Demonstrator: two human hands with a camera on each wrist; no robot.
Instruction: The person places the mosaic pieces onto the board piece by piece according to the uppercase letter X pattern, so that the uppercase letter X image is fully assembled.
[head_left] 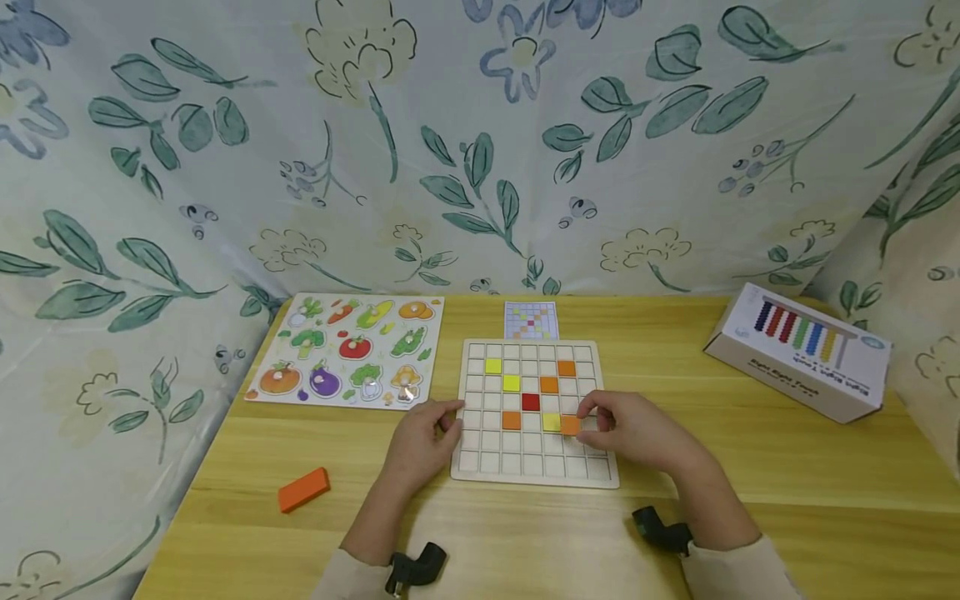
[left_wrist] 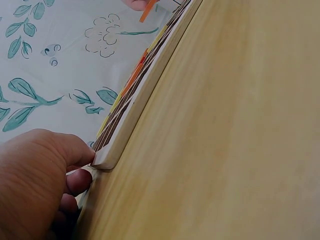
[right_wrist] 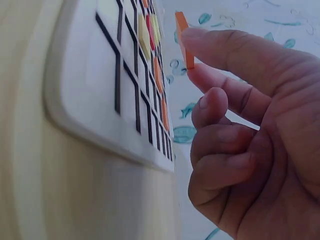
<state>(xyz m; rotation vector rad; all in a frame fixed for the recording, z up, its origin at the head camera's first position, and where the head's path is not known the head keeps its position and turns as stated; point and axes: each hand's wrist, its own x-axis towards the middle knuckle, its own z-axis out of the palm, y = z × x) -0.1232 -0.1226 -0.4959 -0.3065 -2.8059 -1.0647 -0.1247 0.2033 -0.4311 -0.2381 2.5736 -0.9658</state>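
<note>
A square wooden grid board [head_left: 495, 462] lies on the table, with yellow, orange and red square tiles in some of its cells. My right hand [head_left: 637, 429] pinches an orange square tile [right_wrist: 182, 42] between thumb and index finger. In the right wrist view that tile stands apart from the board's surface, its edge toward the camera; the other fingers are curled. My left hand [head_left: 423, 442] rests against the board's left edge, touching it with its fingertips. In the left wrist view, the farther fingers are partly hidden in shadow.
Behind the board lies a small pattern card [head_left: 530, 310]. A vegetable puzzle board [head_left: 386, 379] is at the back left, and an orange block [head_left: 303, 490] lies in front of it. A white printed box [head_left: 798, 354] stands at the back right. A floral cloth [head_left: 480, 108] hangs behind.
</note>
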